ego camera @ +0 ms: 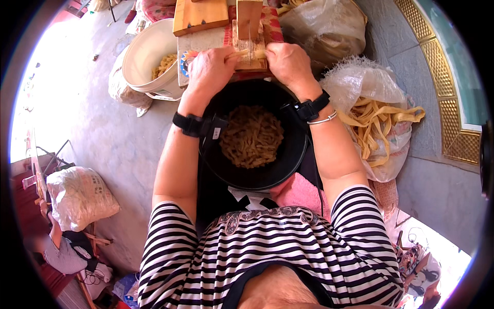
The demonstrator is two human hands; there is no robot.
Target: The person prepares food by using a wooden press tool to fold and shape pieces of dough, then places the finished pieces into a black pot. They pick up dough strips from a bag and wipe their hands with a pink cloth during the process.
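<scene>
Both hands grip a pale tan strip stretched crosswise over a small worn wooden board. My left hand pinches its left part, while my right hand closes around the other end. Between the hands, a thin upright edge, possibly a blade, meets the strip in front of an upright wooden block. Whether the strip is cut through I cannot tell. Below the hands, a black basin on the lap holds a heap of short tan pieces.
At left stands a white bucket with more pieces. A thick wooden board lies on the worktop. To the right, an open plastic sack spills long tan strips. Another person sits at lower left near a stuffed sack.
</scene>
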